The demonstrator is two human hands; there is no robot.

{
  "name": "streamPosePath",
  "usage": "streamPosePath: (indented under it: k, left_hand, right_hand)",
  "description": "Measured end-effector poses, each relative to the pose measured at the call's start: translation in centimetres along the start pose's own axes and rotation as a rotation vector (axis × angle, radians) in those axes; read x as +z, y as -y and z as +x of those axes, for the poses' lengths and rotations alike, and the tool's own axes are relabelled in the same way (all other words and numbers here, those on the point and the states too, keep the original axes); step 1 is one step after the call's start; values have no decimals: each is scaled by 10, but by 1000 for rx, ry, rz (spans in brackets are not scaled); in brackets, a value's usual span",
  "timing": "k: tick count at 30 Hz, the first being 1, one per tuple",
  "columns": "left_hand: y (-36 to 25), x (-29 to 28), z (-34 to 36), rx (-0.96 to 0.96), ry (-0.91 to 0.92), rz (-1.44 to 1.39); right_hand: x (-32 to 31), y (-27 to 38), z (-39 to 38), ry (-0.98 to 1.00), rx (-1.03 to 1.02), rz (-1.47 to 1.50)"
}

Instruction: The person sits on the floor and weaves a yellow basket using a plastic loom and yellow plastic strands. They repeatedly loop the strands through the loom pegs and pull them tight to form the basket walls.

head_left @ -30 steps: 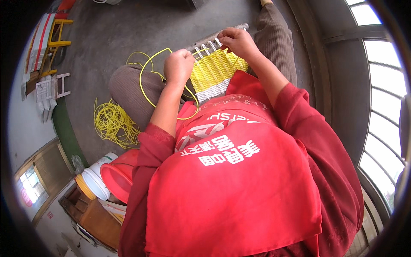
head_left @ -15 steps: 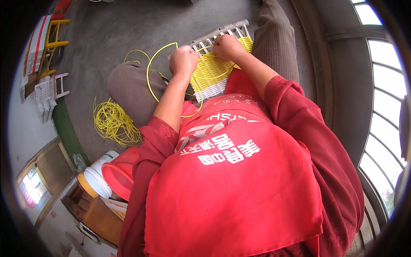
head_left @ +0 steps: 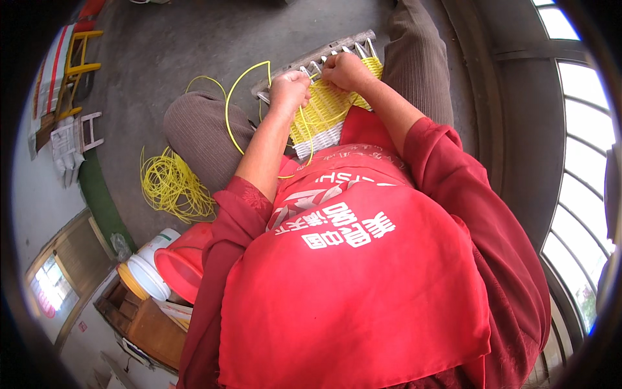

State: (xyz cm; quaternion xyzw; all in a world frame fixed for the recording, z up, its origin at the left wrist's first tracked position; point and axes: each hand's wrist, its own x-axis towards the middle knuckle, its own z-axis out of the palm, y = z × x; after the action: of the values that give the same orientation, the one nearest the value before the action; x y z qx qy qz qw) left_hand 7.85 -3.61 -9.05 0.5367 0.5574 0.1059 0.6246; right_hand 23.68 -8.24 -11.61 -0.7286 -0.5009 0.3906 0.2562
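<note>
My left hand [head_left: 289,92] is closed in a pinch on a yellow cord [head_left: 248,67] at the upper left of a woven panel, with a long loop hanging around it. Beside it, my right hand [head_left: 342,71] is closed over the panel's upper rows, fingertips on the cord among white strips [head_left: 366,48]; its grip is partly hidden. The panel [head_left: 327,110] is yellow with a white lower band [head_left: 317,139] and lies in my lap below a wooden bar [head_left: 335,47]. A loose tangled coil of yellow cord [head_left: 172,185] rests on the floor at the left.
My knees [head_left: 197,126] flank the panel. Along the left wall are a yellow stool [head_left: 87,67], a white stool [head_left: 91,129], stacked buckets [head_left: 149,272], a red basin [head_left: 176,266] and a wooden cabinet [head_left: 155,334]. Tall windows [head_left: 580,194] line the right, beyond the grey floor [head_left: 188,39].
My right hand has moved down and left along the top of the panel, closer to my left hand, which has shifted right and slightly up. The cord loop beside them has changed shape.
</note>
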Motion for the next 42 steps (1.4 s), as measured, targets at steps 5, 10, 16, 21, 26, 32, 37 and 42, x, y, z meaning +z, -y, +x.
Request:
streamPosePath:
  k: [5, 10, 16, 21, 26, 32, 37, 42]
  left_hand:
    - [-7, 4, 2, -142, 122, -136]
    - [-14, 6, 11, -300, 231, -314]
    - [5, 18, 18, -404, 259, -597]
    - [16, 19, 12, -286, 248, -744]
    - [27, 10, 17, -228, 423, -761]
    - [21, 9, 17, -288, 425, -736]
    - [21, 10, 18, -290, 436, -727]
    - [20, 10, 18, -268, 447, -699]
  right_hand:
    - [-8, 12, -12, 65, 87, 86]
    - [-3, 7, -17, -24, 27, 87]
    - [1, 6, -29, 2, 54, 235]
    - [2, 11, -41, -107, 100, 220]
    - [2, 4, -28, -71, 232, 426]
    - [-10, 20, -14, 32, 248, 426]
    - [-12, 25, -3, 63, 340, 391]
    - [-12, 27, 0, 61, 379, 410]
